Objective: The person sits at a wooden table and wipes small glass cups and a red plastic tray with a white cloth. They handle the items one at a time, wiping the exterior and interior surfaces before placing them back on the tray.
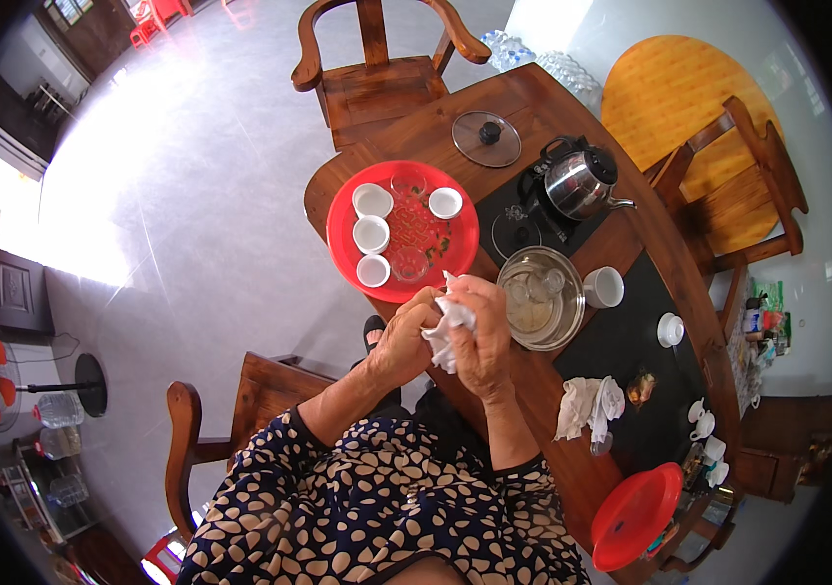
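Cloth [451,320], white, pinched between left hand [404,339] and right hand [482,341]; contents hidden. Judged: wiping step; next likely calls for placement on red tray [462,236].

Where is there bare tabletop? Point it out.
Bare: dark panel between white mug and beige cloth; wood between glass lid and kettle. Crowded: red tray, holding white cups; also beside the red basin, where small teaware clusters.
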Available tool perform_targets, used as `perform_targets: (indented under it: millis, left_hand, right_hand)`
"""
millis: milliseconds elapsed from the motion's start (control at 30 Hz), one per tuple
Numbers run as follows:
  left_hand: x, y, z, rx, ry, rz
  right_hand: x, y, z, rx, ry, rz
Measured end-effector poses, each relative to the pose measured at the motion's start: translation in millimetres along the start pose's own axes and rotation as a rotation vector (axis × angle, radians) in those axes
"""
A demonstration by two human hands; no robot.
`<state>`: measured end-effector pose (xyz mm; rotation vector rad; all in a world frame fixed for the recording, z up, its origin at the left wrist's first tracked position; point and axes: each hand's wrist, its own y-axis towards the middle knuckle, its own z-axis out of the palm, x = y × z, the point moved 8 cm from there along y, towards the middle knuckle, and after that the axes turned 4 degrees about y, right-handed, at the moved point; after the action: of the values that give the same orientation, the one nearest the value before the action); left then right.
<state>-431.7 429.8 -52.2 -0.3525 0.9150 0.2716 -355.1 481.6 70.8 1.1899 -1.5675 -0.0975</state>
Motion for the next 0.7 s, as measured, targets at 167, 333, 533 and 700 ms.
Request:
perform_targets:
  millis: [167, 333, 533, 700]
  left_hand:
    - [-11.0, -6.8, 23.5, 0.096, -0.234, -0.182]
    - [-17.3, -7.5, 11.5, 0.070, 0.127, 0.212]
    - [-37.8, -9.3, 6.9, -0.103, 0.471, 0.115]
    - [-43.5, -12.8, 16.8, -0.065, 0.560, 0.137]
  right_hand:
    - [-48.2, -8.6, 1.8, -0.021, 0.612, 0.643]
    - [-51.4, -28.9, 7.6, -0.123, 0.540, 0.726]
    - [-37.4, -50.3, 11.1, -0.092, 0.348, 0.599]
    - [-45.9, -23.3, -1.8, 0.107, 0.319, 0.599]
